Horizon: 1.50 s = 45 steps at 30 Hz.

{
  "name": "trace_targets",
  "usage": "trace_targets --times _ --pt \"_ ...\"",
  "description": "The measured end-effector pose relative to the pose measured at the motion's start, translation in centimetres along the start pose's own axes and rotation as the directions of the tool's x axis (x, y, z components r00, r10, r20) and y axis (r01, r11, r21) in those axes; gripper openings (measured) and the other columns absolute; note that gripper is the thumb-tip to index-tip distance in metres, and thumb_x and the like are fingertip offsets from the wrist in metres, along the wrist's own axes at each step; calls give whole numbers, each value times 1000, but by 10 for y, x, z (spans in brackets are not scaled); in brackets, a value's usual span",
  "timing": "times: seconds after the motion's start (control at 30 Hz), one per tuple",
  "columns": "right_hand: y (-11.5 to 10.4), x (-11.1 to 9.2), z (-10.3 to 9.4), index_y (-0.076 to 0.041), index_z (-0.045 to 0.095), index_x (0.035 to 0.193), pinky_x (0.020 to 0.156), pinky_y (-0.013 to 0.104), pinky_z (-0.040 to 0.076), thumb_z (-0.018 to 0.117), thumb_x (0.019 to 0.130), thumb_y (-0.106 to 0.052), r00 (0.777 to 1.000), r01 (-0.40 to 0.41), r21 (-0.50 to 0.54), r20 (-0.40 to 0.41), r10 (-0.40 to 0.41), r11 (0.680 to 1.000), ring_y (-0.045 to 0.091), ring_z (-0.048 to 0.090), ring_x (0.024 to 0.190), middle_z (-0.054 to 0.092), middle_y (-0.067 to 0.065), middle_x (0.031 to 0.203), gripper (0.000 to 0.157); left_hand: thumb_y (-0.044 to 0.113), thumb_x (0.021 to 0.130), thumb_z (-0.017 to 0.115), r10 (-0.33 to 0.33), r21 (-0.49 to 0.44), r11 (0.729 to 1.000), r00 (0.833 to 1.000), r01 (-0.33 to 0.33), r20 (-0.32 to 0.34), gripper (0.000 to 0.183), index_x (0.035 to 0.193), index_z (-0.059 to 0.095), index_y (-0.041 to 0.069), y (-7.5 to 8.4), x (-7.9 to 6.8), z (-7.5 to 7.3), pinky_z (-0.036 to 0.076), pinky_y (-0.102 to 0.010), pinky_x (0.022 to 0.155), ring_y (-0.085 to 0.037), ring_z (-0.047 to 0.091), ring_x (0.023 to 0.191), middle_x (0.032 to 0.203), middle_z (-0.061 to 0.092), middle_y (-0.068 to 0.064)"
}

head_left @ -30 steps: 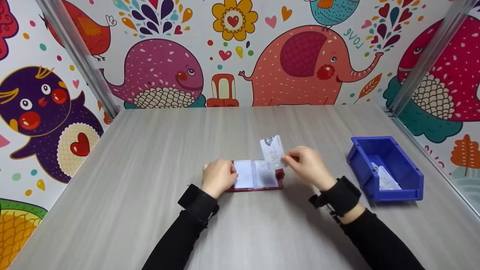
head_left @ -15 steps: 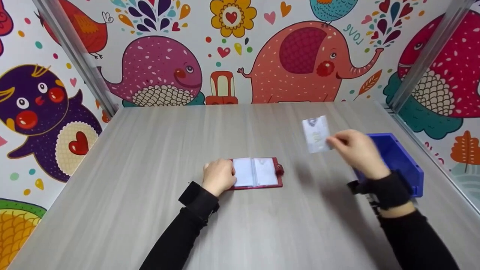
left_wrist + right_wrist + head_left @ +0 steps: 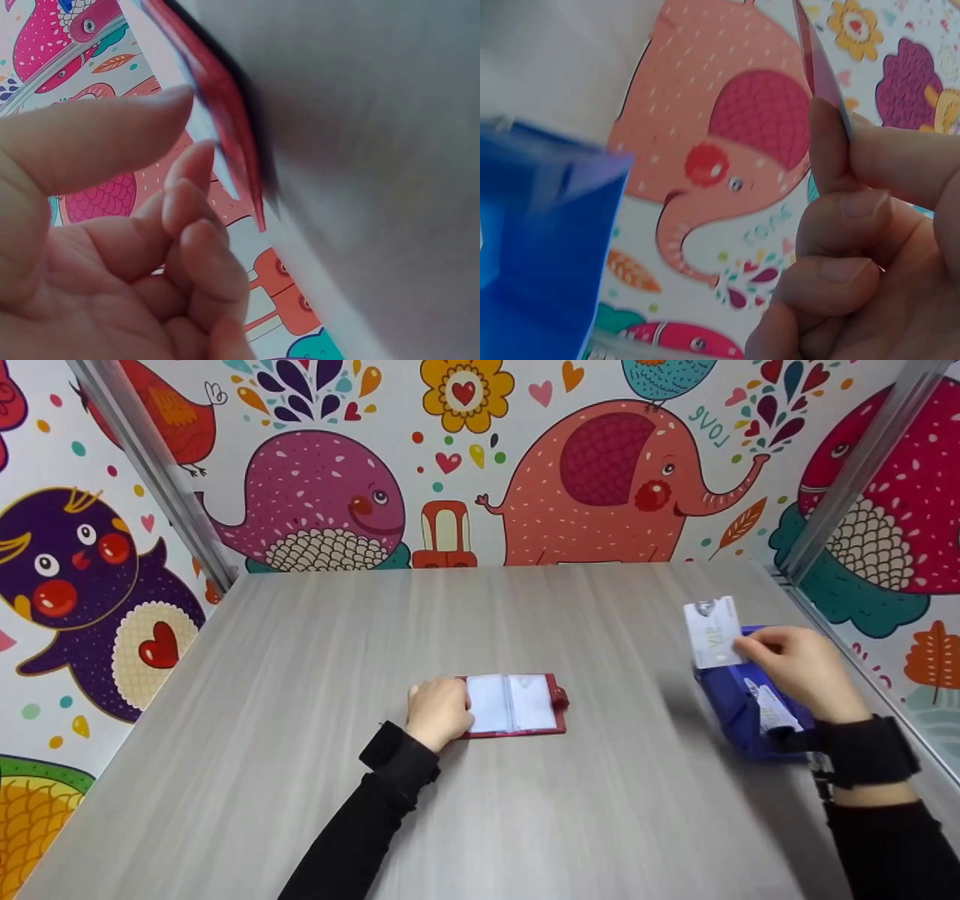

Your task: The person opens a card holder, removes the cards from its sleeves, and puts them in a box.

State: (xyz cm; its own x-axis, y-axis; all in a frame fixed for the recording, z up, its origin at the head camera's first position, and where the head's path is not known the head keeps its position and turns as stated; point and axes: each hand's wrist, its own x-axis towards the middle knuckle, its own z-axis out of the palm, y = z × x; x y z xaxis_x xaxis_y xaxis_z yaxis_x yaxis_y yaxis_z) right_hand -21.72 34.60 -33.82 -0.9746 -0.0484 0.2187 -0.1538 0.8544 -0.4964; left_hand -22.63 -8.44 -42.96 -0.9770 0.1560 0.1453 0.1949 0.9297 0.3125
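A red card holder [image 3: 532, 703] lies spread on the table, its white-filled clear sleeves facing up and a snap strap at its right side. My left hand [image 3: 439, 712] is at its left edge, fingers curled. In the left wrist view the thumb [image 3: 161, 109] and index fingertip rest against the holder's inner face, red cover [image 3: 232, 124] outward. My right hand [image 3: 806, 667] pinches a white VIP card [image 3: 712, 631] between thumb and index finger, raised over the far left of the blue bin [image 3: 724, 701]. Seen from the right wrist, the card [image 3: 825, 79] is edge-on.
Inside the bin lie white cards [image 3: 772, 706], partly hidden by my right hand and wrist strap. The bin stands at the right of the grey wood-grain table [image 3: 337, 637]. Printed cartoon walls [image 3: 465, 457] enclose the back and both sides.
My right hand has carried the VIP card from above the holder rightward to the bin. My left hand has stayed on the holder, whose right sleeve is now uncovered.
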Motion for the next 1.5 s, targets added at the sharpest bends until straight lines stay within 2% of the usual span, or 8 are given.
trace_targets --times 0.23,0.47,0.63,0.73,0.87,1.1,1.23,1.5 --pt "29 -4 -14 8 65 107 59 30 37 53 101 -37 995 -92 -47 37 94 995 25 49 75 62 15 89 47 8 69 72 -7 -3 1000 1000 7 7 13 62 63 14 0 0 0 37 -42 67 -27 58 71 71 61 0" --pt "53 -9 -22 15 57 116 65 39 43 47 104 -37 971 -227 -87 53 232 970 35 50 81 59 27 95 55 9 70 73 -12 -2 1000 1000 12 15 8 67 66 13 1 -1 -1 38 -43 70 -28 59 75 75 64 -2" --pt "64 -12 -24 17 55 114 66 43 44 46 104 -35 956 -278 -140 56 287 950 37 49 80 58 29 91 54 10 70 73 -27 3 1000 999 27 36 9 68 65 12 2 0 -1 38 -43 73 -27 58 75 74 62 -1" --pt "68 -14 -23 20 52 118 69 51 46 47 105 -34 948 -298 -180 61 313 938 40 50 81 57 35 99 55 10 71 73 -31 4 1000 999 31 38 9 68 65 12 2 0 -1 38 -43 72 -27 57 75 73 61 -1" --pt "72 -16 -19 21 50 121 76 59 46 49 104 -31 945 -303 -221 56 323 927 44 52 83 56 39 107 55 8 71 73 -24 -3 1000 1000 24 20 11 66 65 13 2 -1 0 37 -42 69 -27 58 72 73 62 -1" --pt "74 -19 -16 18 58 113 66 54 43 55 101 -26 960 -257 -303 25 277 918 44 55 76 62 32 91 46 9 70 73 -19 2 1000 1000 19 13 8 66 67 13 0 0 1 38 -43 69 -28 59 72 75 65 -2" --pt "72 -20 -14 16 60 114 73 63 41 56 101 -26 962 -262 -345 -16 273 901 55 56 89 61 37 107 44 9 70 73 -21 6 1000 1000 21 16 7 67 68 14 1 0 1 39 -44 71 -29 60 74 77 66 -2" --pt "59 -19 -11 17 61 113 78 67 39 60 99 -24 978 -208 -304 -40 205 930 56 55 94 61 38 108 43 9 70 74 -20 1 1000 1000 20 10 8 68 68 14 1 0 1 39 -44 70 -29 60 75 78 66 -3"
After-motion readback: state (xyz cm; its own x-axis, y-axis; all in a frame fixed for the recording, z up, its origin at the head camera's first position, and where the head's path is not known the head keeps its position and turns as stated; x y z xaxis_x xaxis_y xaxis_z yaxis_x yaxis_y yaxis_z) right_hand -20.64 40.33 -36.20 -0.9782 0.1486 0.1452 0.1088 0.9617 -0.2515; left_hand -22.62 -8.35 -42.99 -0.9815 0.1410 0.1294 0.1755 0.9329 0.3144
